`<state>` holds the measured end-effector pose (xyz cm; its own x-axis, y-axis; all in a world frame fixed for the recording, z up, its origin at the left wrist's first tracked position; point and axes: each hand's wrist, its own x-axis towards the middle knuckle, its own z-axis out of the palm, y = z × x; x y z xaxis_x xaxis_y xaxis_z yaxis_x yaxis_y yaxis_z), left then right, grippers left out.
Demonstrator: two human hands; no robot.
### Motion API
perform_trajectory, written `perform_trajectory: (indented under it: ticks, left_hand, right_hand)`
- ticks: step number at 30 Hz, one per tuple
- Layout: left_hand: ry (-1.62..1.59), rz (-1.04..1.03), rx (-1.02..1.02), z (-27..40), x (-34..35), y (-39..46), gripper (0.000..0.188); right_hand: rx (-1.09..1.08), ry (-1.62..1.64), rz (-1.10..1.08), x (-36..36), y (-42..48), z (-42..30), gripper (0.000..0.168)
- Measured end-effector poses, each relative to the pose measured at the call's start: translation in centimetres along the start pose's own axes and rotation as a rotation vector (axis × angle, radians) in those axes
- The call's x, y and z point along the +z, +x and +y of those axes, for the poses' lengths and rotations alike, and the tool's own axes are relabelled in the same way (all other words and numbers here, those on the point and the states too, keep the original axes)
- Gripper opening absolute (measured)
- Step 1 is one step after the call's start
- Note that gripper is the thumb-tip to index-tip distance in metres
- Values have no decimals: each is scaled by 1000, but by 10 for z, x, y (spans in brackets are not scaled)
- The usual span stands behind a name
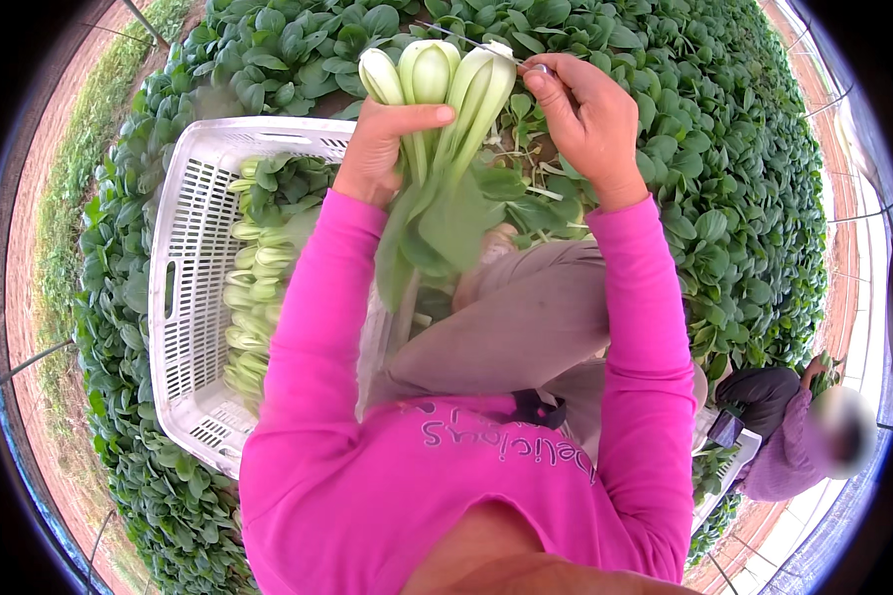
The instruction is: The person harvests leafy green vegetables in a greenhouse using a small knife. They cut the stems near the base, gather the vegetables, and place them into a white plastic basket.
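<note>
My left hand (387, 141) grips a bunch of bok choy (424, 78), several heads side by side with their pale bases upward and the leaves hanging down. My right hand (588, 119) is closed on a thin-bladed knife (465, 39), whose handle is mostly hidden in the fist. The blade lies across the cut base of the rightmost head, touching or just above it; I cannot tell which. Below and left of my left hand, a white plastic crate (165, 230) holds rows of bok choy (249, 320), partly covered by my left sleeve.
Growing bok choy plants (714, 223) surround me. Loose leaves and trimmings (536, 193) lie on the soil beyond my bent knee. At the right, a co-worker (778, 454) crouches beside another white crate (744, 450). A dirt path (45, 171) runs along the far left.
</note>
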<state>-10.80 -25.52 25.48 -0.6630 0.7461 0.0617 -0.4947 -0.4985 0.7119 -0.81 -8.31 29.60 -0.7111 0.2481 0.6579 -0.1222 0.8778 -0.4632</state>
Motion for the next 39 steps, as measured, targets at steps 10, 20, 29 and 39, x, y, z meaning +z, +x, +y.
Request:
perform_trajectory:
  ticks: [10, 20, 29, 39]
  left_hand:
    - [-140, -92, -14, 1, 9, -21, 48]
    - [-246, -6, 140, -2, 8, -6, 29]
    - [555, -140, 174, 17, -16, -26, 80]
    - [156, 242, 374, 27, -38, -55, 75]
  right_hand:
    - [395, 45, 8, -4, -16, 58, 32]
    - [473, 564, -278, 38, -8, -25, 53]
    - [503, 652, -143, 53, -11, -46, 37]
    - [575, 787, -276, 66, -3, -82, 41]
